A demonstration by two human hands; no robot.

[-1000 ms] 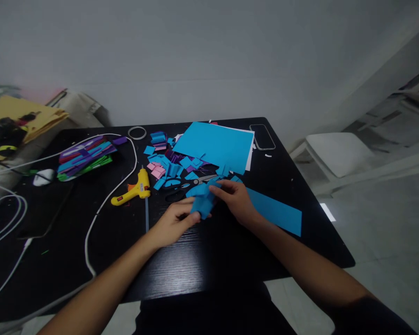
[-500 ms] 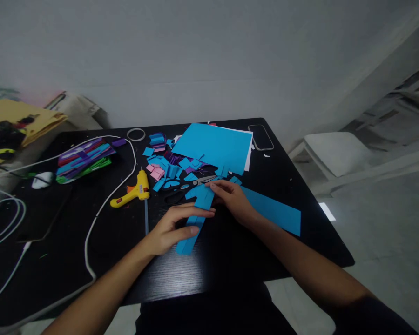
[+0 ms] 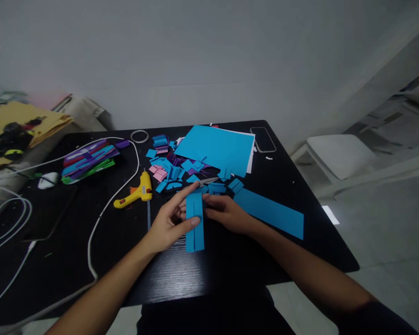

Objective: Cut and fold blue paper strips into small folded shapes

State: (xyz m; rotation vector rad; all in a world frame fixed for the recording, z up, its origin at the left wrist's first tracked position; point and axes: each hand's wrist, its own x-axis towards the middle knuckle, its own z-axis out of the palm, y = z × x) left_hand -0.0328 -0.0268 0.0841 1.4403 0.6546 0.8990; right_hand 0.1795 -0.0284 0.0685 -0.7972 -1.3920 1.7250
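A folded blue paper strip point(image 3: 199, 237) with a lengthwise seam stands nearly upright in my left hand point(image 3: 171, 223), its thumb on the front and its fingers behind. My right hand point(image 3: 226, 213) is at the strip's upper right edge, fingers curled; whether they pinch the paper is hard to see. Just beyond my hands lie scissors point(image 3: 208, 181), partly hidden, among small folded blue pieces point(image 3: 174, 173) and pink pieces point(image 3: 158, 172). A long flat blue strip point(image 3: 272, 211) rests beside my right wrist.
A yellow glue gun point(image 3: 136, 191) lies left of my hands, near a white cable point(image 3: 95, 228). Behind are blue sheets point(image 3: 216, 146), a phone point(image 3: 263, 139) and a tape ring point(image 3: 139, 136). A colourful paper bundle point(image 3: 89, 160) sits at the left.
The folded strip has turned more upright, and my left thumb now presses on its front. My right hand has shifted down from the strip's top to its right edge. Small folded blue pieces now show beyond it.
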